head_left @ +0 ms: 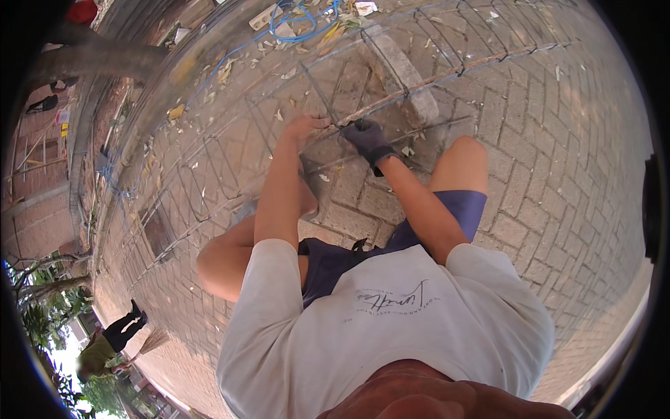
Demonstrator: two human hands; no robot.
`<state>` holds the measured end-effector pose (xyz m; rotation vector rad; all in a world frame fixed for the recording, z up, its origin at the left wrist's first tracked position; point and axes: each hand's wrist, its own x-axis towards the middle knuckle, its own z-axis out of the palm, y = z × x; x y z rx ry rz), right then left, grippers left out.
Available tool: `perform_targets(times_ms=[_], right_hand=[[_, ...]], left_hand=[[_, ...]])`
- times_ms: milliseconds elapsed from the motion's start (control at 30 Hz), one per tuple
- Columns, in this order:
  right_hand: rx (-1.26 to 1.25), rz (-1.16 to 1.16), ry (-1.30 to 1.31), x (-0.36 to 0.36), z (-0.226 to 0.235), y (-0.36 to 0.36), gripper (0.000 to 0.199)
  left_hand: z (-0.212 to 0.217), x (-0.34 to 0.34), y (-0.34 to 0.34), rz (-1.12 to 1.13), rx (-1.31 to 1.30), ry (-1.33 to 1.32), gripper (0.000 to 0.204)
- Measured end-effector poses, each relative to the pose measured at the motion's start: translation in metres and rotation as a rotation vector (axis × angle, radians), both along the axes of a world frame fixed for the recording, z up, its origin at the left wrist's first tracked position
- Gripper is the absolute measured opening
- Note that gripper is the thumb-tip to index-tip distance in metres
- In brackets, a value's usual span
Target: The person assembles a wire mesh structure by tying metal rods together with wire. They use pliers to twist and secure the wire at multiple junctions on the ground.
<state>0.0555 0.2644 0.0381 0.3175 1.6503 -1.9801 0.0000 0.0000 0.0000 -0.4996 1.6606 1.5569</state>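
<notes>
Rebar frame [382, 105] runs lower-left to upper-right, right grip [365, 139] closed, contents hidden, left grip [301, 130] unclear

Rods [406, 91] look rough mtl, glove [368, 142] matt txtl.

right hand [361, 135]: dark grey glove [379, 153]; beyond it, blue cord [313, 31]; below it, navy shorts [453, 208], off-white shirt [314, 349] with black lettering [391, 300]; around it, grey-brown herringbone paving [541, 164].

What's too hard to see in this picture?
All in the head view:
What, if anything, the gloved right hand grips: its own fingers hide it.
The blue cord's far part: cut off by the top edge.
The distant person's hands: too small.
</notes>
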Motion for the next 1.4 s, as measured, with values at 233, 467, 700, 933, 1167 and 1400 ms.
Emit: perform_targets(times_ms=[233, 467, 700, 933, 1167, 1400], right_hand=[[0.005, -0.057, 0.025, 0.004, -0.003, -0.004, 0.017], [-0.039, -0.103, 0.0, 0.009, 0.002, -0.004, 0.019], [0.024, -0.127, -0.056, 0.006, 0.0, -0.009, 0.023], [0.031, -0.139, 0.065, 0.01, -0.016, -0.01, 0.024], [0.204, -0.009, 0.224, 0.009, -0.014, -0.003, 0.025], [0.1, -0.052, 0.262, 0.012, -0.044, -0.012, 0.023]], left_hand=[[0.072, 0.031, 0.044, 0.038, -0.498, 0.343, 0.035], [0.071, 0.068, 0.089, -0.104, -0.982, 1.21, 0.019], [0.062, 0.048, 0.081, -0.226, -0.805, 0.76, 0.027], [0.032, 0.028, 0.058, -0.048, -0.252, 0.25, 0.045], [0.029, 0.016, 0.046, -0.127, -0.176, 0.132, 0.045], [0.017, 0.013, 0.039, -0.126, -0.202, 0.162, 0.044]])
